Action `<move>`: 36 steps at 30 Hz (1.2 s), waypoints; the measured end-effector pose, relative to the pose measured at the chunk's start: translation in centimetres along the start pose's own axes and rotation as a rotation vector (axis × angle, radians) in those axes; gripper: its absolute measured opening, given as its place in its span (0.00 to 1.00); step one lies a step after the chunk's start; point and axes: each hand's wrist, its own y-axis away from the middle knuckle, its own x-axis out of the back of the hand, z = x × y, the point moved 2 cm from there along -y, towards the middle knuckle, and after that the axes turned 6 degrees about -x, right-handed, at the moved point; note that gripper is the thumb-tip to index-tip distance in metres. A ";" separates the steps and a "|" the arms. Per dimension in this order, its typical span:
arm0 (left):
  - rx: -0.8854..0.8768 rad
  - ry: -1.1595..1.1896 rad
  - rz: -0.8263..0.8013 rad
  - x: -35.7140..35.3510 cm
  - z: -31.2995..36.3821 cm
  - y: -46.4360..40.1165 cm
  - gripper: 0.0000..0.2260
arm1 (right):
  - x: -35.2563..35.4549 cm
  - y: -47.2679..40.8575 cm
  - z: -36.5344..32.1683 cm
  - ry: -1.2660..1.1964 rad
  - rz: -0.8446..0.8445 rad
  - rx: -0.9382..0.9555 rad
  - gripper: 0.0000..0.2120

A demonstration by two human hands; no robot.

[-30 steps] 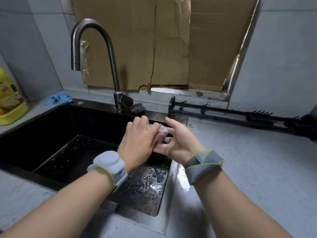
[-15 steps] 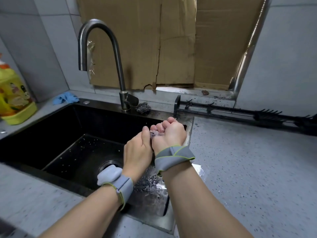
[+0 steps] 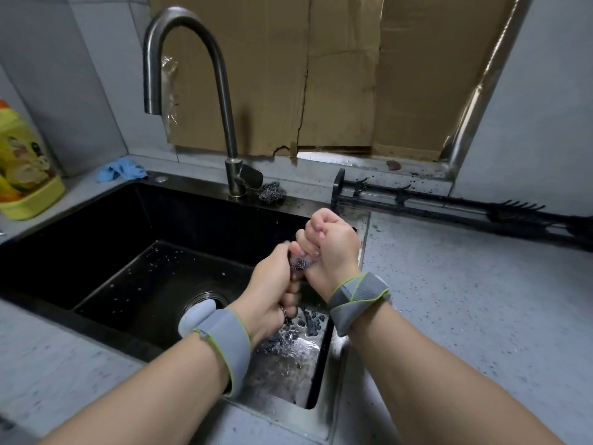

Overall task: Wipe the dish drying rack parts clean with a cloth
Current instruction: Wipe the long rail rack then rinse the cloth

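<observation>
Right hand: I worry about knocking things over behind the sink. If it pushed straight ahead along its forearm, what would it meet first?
Probably the black dish drying rack rail lying along the counter's back edge, just beyond the right hand; depth is unclear, and the hand sits higher, wringing the wet cloth.

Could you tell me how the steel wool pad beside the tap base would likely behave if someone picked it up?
The steel wool pad looks loosely tangled, so probably light and springy. Its irregular, squat shape suggests it would hardly roll.

Grey, green-edged wristbands (image 3: 221, 335); bare forearms.
</observation>
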 end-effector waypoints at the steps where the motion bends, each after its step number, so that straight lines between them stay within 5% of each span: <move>1: -0.020 0.001 -0.013 0.1 0.1 0.1 0.22 | 0.1 -0.2 -0.2 0.013 -0.012 -0.006 0.16; 7: -0.460 -0.311 0.001 1.3 1.6 -1.0 0.17 | 1.5 -0.5 -1.3 0.112 -0.047 -0.003 0.29; 11: -1.073 -1.253 0.235 2.5 3.2 -2.3 0.08 | 1.8 -0.2 -1.7 0.180 0.039 -0.303 0.15; 14: -1.291 -1.588 0.134 2.4 2.2 -1.8 0.11 | 1.4 -0.7 -0.8 0.045 0.162 -0.342 0.09; 19: -1.051 -1.228 0.260 1.6 1.4 -1.2 0.20 | -0.4 -0.8 0.0 -0.253 0.377 -0.180 0.18; 24: -0.687 -0.797 0.298 1.3 0.3 -1.0 0.25 | -1.1 0.6 1.1 -0.299 0.411 -0.169 0.14; 36: -0.220 -0.007 0.156 0.0 0.2 -0.7 0.18 | -2.0 0.7 0.2 -0.069 0.054 0.045 0.11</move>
